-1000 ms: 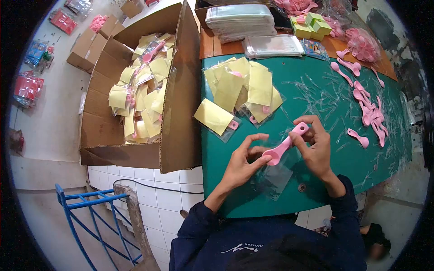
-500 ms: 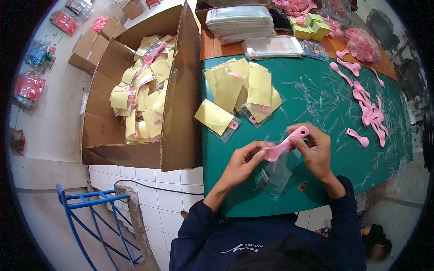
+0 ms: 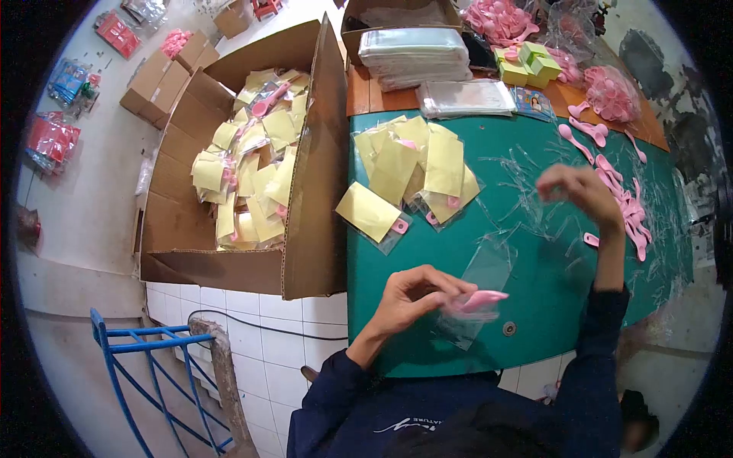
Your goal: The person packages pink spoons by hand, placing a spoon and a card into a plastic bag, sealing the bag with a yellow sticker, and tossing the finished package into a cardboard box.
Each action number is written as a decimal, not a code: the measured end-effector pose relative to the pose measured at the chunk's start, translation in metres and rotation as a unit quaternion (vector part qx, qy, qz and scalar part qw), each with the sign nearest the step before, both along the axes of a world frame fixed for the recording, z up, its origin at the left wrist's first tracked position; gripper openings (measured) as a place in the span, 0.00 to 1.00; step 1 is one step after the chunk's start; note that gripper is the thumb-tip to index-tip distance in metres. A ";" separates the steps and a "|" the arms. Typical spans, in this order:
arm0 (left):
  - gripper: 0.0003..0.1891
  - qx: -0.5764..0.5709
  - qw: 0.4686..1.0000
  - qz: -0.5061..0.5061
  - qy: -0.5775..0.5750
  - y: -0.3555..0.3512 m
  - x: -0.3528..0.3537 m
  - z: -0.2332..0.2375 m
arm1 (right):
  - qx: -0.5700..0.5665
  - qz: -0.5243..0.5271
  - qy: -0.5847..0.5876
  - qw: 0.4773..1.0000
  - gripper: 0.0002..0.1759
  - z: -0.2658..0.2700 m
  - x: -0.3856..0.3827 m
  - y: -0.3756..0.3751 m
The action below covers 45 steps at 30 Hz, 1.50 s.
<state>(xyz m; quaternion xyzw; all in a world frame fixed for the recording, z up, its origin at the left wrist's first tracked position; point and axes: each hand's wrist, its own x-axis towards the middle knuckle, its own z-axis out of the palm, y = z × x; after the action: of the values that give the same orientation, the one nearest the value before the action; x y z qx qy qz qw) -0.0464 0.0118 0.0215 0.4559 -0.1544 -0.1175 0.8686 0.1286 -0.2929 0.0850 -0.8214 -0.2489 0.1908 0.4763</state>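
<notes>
The left hand [image 3: 416, 294] pinches a pink spoon [image 3: 479, 300], half inside a clear bag [image 3: 492, 267], over the near edge of the tabletop [image 3: 550, 282]. Likely light, stiff plastic in slippery film: grip the handle. The right hand [image 3: 578, 191] is blurred, its grip unclear.

An open cardboard box [image 3: 309, 229] holds yellow packets [image 3: 252, 183], with a blue frame [image 3: 145, 332] near it

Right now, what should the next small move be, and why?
Probably bring the right hand, blurred above the scattered clear strips, down to the clear bag: the left hand alone pinches the pink spoon against it, and its far end lies loose on the green table.
</notes>
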 end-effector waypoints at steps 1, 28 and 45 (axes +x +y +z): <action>0.04 -0.021 1.000 0.006 -0.003 0.001 -0.002 0.000 | -0.150 -0.081 -0.057 0.984 0.28 -0.016 0.029 -0.013; 0.15 0.198 0.971 0.088 0.105 0.015 0.014 0.005 | -0.164 -0.343 -0.357 0.853 0.15 -0.083 0.198 -0.031; 0.13 0.331 0.938 0.049 0.093 0.009 0.005 0.019 | -0.022 0.053 -0.200 0.978 0.11 0.050 -0.077 0.096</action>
<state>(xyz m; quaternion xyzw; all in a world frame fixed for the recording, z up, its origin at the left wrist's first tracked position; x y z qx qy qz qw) -0.0410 0.0207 0.0404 0.7116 -0.0034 -0.1613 0.6838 0.0511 -0.1970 0.1352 -0.8389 -0.3783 0.0531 0.3877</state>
